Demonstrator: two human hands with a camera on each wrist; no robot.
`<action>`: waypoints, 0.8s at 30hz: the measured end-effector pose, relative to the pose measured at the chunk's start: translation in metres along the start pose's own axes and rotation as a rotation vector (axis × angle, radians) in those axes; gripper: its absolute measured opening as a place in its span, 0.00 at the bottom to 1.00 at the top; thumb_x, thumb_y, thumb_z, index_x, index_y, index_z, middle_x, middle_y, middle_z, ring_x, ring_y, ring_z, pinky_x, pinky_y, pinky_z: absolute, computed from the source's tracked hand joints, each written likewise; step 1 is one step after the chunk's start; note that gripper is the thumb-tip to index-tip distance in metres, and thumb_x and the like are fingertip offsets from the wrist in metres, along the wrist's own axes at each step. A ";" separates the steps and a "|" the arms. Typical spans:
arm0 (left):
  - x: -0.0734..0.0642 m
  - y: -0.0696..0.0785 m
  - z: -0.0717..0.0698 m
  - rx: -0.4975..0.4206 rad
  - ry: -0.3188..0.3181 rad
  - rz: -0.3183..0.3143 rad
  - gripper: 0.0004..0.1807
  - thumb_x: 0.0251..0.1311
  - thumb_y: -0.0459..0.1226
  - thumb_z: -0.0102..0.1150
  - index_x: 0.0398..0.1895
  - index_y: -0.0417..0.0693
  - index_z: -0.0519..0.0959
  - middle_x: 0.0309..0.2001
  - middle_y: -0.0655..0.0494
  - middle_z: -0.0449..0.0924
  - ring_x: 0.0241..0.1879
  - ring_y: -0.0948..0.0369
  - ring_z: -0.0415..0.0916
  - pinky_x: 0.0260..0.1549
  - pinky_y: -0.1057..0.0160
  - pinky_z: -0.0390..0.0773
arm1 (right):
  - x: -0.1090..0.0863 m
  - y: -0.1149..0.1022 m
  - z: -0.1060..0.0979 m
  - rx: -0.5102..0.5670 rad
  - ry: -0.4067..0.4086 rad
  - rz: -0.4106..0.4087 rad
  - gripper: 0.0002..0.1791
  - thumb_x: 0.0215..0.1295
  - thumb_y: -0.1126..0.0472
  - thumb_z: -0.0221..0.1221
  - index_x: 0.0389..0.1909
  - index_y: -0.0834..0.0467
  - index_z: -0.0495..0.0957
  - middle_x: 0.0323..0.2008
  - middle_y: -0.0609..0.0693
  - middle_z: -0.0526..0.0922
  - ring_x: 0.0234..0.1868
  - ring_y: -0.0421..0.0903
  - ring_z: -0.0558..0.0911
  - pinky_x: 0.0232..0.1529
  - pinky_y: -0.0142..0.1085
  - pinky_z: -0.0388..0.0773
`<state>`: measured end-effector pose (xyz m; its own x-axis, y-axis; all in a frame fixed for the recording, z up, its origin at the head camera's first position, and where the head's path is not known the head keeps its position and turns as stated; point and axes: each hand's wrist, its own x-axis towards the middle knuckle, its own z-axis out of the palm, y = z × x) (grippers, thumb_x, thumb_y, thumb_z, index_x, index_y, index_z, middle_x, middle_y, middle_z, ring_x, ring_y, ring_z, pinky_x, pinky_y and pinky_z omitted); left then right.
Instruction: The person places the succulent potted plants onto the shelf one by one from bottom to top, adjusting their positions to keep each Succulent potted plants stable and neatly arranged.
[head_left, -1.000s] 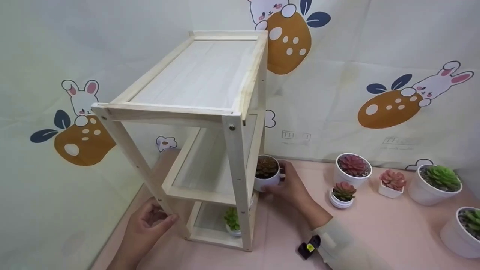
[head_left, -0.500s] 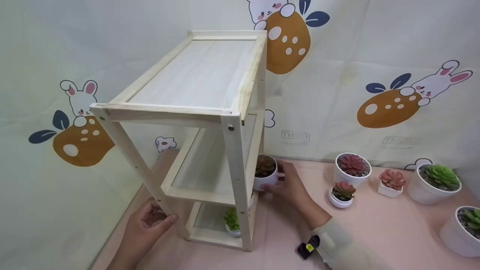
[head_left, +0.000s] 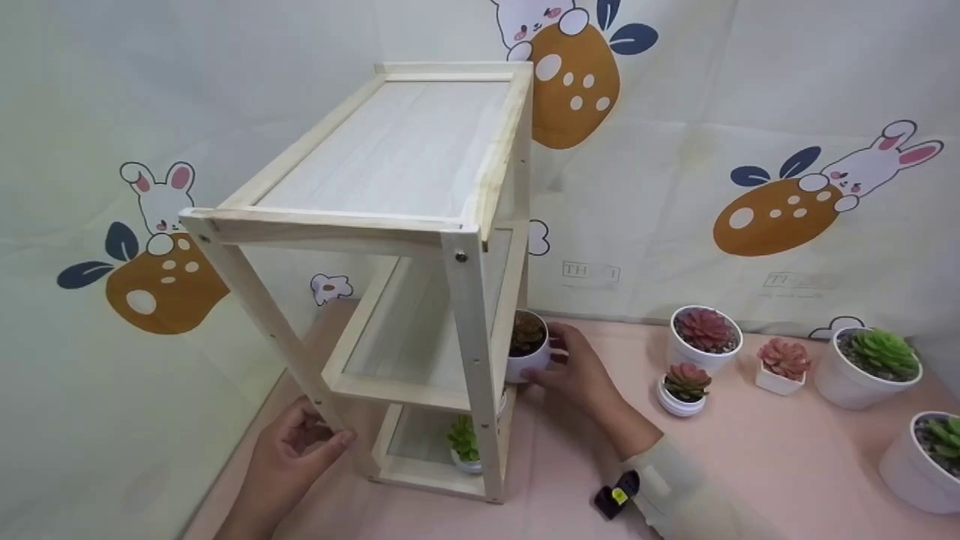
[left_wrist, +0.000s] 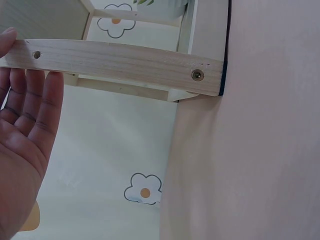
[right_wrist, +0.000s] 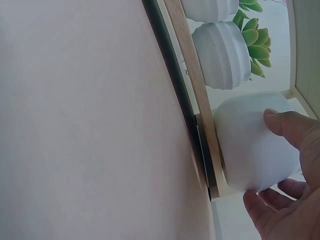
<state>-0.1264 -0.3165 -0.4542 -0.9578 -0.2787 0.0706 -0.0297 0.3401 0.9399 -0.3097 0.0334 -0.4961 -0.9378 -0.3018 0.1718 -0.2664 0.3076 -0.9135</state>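
Note:
A three-tier wooden shelf (head_left: 390, 150) stands in the head view's middle. My left hand (head_left: 281, 465) pinches its near left leg (left_wrist: 125, 57) between thumb and fingers. On the other side, my right hand (head_left: 581, 375) holds a white cup-shaped pot (head_left: 529, 367) with a brown succulent, thumb on one side and fingers on the other. In the right wrist view this white pot (right_wrist: 255, 145) sits at the bottom tier's end, beside a ribbed white pot (right_wrist: 220, 55) with a green succulent. The shelf's side partly hides the brown succulent from above.
On the pink tabletop (head_left: 750, 465) at the right stand several potted succulents, among them a small red-green one (head_left: 686, 386), a pink one (head_left: 784, 364) and a green one (head_left: 870, 367). A printed backdrop (head_left: 652, 180) rises close behind the shelf.
The cup-shaped pot has shifted slightly left, further into the shelf, with my right hand on it. Its handle, seen earlier, is now hidden. My left hand stays on the leg.

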 end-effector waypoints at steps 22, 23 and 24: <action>-0.002 0.005 0.000 -0.002 0.002 -0.019 0.23 0.57 0.32 0.76 0.54 0.43 0.79 0.48 0.53 0.85 0.44 0.62 0.85 0.48 0.66 0.84 | 0.005 -0.001 0.001 -0.090 0.040 -0.035 0.12 0.63 0.68 0.71 0.46 0.60 0.82 0.40 0.52 0.85 0.45 0.46 0.84 0.53 0.43 0.85; -0.002 0.005 0.000 0.001 0.001 -0.027 0.23 0.57 0.32 0.76 0.55 0.43 0.79 0.48 0.53 0.85 0.44 0.61 0.85 0.48 0.66 0.84 | 0.006 -0.001 0.001 -0.102 0.037 -0.035 0.11 0.63 0.68 0.71 0.44 0.59 0.82 0.39 0.51 0.85 0.44 0.45 0.83 0.52 0.42 0.85; -0.002 0.005 0.000 0.003 0.000 -0.034 0.23 0.57 0.32 0.76 0.55 0.44 0.79 0.48 0.53 0.85 0.45 0.61 0.85 0.49 0.66 0.84 | 0.007 -0.001 0.002 -0.114 0.034 -0.038 0.09 0.63 0.68 0.70 0.43 0.59 0.83 0.38 0.51 0.85 0.43 0.45 0.83 0.51 0.41 0.85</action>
<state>-0.1249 -0.3149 -0.4498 -0.9563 -0.2900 0.0386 -0.0630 0.3329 0.9409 -0.3154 0.0296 -0.4945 -0.9330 -0.2850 0.2197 -0.3236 0.3978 -0.8585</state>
